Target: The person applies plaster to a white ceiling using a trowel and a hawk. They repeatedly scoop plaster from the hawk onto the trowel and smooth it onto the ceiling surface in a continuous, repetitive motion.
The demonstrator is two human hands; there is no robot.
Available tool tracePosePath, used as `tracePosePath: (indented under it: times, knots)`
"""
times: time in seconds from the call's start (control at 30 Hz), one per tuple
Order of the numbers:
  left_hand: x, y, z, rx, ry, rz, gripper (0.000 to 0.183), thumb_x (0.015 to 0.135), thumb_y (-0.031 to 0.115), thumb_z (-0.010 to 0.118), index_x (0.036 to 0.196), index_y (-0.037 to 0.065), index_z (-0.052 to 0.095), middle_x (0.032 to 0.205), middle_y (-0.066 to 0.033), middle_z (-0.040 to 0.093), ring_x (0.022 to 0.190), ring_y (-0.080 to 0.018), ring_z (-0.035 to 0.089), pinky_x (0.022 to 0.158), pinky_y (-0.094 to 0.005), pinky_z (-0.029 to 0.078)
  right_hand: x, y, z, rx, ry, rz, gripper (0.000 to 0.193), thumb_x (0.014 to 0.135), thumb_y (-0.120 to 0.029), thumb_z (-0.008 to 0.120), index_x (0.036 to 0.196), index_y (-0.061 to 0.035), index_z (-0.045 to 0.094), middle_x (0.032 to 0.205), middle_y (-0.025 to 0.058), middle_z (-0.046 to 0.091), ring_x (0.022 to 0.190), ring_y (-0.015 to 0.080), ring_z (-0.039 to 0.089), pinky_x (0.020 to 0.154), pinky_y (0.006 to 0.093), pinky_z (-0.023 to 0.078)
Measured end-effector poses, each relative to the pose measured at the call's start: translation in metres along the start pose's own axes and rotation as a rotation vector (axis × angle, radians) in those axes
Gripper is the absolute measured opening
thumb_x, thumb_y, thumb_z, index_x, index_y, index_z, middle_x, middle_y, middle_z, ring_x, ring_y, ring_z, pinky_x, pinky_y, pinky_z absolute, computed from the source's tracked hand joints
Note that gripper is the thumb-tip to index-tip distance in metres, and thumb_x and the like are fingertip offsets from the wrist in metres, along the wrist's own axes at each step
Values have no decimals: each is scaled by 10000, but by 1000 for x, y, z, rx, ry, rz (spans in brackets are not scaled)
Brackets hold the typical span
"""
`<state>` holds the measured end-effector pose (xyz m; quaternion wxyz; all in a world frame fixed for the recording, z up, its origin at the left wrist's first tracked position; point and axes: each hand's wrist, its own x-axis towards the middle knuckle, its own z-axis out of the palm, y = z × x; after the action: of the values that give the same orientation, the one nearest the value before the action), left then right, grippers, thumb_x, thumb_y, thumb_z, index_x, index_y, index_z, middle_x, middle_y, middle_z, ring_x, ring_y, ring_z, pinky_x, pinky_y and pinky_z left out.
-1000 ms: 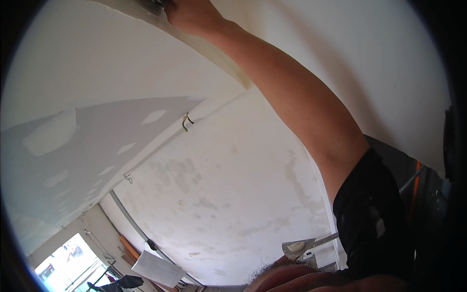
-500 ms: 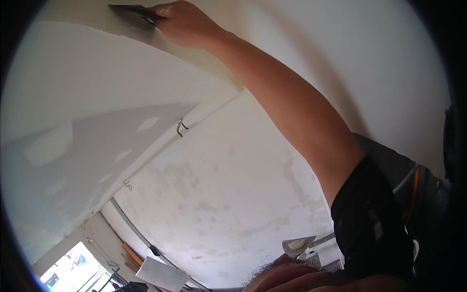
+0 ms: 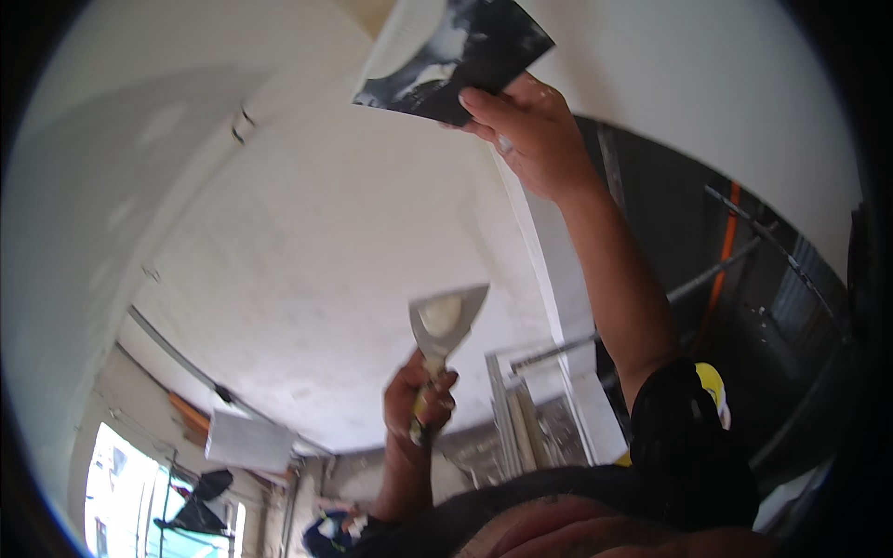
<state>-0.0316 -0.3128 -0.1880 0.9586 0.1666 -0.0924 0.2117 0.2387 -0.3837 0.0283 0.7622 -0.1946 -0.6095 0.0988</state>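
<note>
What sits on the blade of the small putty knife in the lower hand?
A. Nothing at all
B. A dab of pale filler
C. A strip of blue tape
B: the putty knife in the left hand carries a rounded pale dab near the middle of its blade.

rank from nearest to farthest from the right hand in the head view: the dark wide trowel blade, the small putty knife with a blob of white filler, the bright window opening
1. Dark wide trowel blade: held in the right hand, at the top.
2. Small putty knife with a blob of white filler: lower, mid-picture, held up by the left hand.
3. Bright window opening: far lower left corner.
</note>
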Motion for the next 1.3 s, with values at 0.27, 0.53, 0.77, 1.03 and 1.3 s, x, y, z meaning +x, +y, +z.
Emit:
tracePosePath:
  times: [0.27,0.53,0.77,1.03,1.3]
  knots:
    - [51,15,0,65,-203,-8,780,883,-6,364,1600,-4,56,1639,-301,137,695,-203,474,376,-241,521,-119,145,-46,-211,-104,230,175,972,-93,694,1080,43,712,990,74,739,908,118,691,913,302,562]
    - [69,39,-16,172,-222,-17,844,856,-37,380,1621,87,44,1557,-352,259,647,-210,503,340,-256,513,-128,159,-50,-194,-272,167,331,976,77,568,1262,-33,696,1229,126,727,1206,238,665,1070,367,532]
    - [71,37,-5,406,-175,126,821,841,-14,408,1605,108,134,1382,-315,439,555,-191,495,305,-247,458,-143,195,-94,-484,-209,232,341,975,83,547,1252,-35,706,1287,124,709,1249,226,642,1097,346,488]
    - [99,51,-17,788,108,655,684,823,33,498,1491,102,366,1325,-103,515,966,-185,556,552,-275,509,-163,150,-61,283,499,759,209,957,-189,640,1078,-19,660,885,79,730,809,156,709,730,327,584]
    - [105,59,-38,544,-191,430,729,858,66,458,1562,99,274,1333,-194,540,1093,-239,642,685,-333,637,-167,159,-18,702,272,1022,167,931,-160,609,1019,-18,610,843,96,712,636,182,708,511,315,574]
